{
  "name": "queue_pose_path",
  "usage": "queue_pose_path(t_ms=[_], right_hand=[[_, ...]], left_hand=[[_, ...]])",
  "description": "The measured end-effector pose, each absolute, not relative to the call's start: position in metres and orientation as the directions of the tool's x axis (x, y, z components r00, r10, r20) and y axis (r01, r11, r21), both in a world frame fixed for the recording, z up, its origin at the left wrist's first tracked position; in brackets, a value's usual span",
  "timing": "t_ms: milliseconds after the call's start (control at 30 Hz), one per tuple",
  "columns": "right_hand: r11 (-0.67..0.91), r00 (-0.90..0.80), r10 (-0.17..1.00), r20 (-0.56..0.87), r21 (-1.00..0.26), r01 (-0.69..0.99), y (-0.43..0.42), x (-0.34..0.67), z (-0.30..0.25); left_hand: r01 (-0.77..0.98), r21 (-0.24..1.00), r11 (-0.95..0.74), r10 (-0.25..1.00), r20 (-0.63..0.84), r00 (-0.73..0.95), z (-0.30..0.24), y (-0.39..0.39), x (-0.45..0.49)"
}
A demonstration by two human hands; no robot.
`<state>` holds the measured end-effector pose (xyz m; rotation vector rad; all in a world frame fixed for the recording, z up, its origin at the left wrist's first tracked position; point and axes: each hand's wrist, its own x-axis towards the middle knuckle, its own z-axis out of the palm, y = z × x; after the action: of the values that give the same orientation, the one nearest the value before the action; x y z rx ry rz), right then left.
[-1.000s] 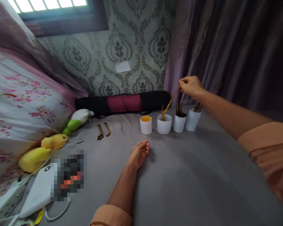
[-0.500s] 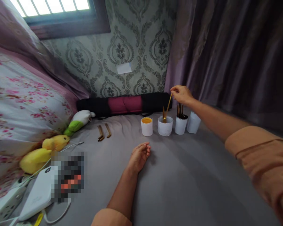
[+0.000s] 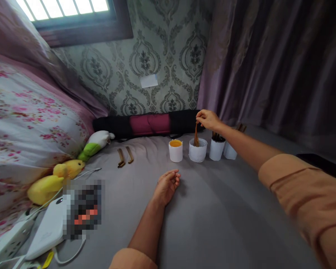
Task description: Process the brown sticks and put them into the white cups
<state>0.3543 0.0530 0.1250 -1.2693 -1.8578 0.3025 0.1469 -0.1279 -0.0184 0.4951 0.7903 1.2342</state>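
My right hand (image 3: 209, 119) pinches the top of a thin brown stick (image 3: 196, 132). The stick's lower end goes down into a white cup (image 3: 198, 153), where the rim hides its tip; whether it is one stick or two together I cannot tell. Just left of that cup stands another white cup (image 3: 176, 154) with orange-yellow stuff near its rim. My left hand (image 3: 168, 185) rests on the grey sheet in front of the cups, palm turned sideways, fingers loosely curled and holding nothing.
To the right are a white cup with dark sticks (image 3: 217, 150) and another white cup (image 3: 230, 151), partly behind my forearm. Brown bent sticks (image 3: 121, 158) lie left. A black and maroon roll (image 3: 149, 124) lines the wall. Plush toys (image 3: 46, 189) and a white power bank (image 3: 49, 228) sit left.
My right hand has moved down and left, and the stick it holds has sunk deeper and stands more upright in the cup. My left hand stays in place. The view has shifted slightly.
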Motion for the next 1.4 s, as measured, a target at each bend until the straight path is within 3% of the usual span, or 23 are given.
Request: queue_pose_path(t_ms=[767, 867, 1067, 1400], right_hand=[[0.437, -0.24, 0.897, 0.372, -0.66, 0.611, 0.069, 0.35, 0.086], [0.427, -0.23, 0.898, 0.375, -0.62, 0.658, 0.064, 0.349, 0.09], [0.424, -0.223, 0.86, 0.458, -0.402, 0.811, 0.053, 0.346, 0.1], [0.376, -0.229, 0.858, 0.459, -0.261, 0.889, 0.055, 0.347, 0.099]], left_hand=[[-0.635, 0.72, 0.281, 0.958, -0.254, 0.136, -0.02, -0.127, 0.146], [-0.633, 0.721, 0.281, 0.957, -0.259, 0.131, -0.019, -0.127, 0.146], [-0.634, 0.719, 0.284, 0.957, -0.259, 0.135, -0.019, -0.127, 0.146], [-0.638, 0.716, 0.283, 0.957, -0.254, 0.139, -0.019, -0.128, 0.146]])
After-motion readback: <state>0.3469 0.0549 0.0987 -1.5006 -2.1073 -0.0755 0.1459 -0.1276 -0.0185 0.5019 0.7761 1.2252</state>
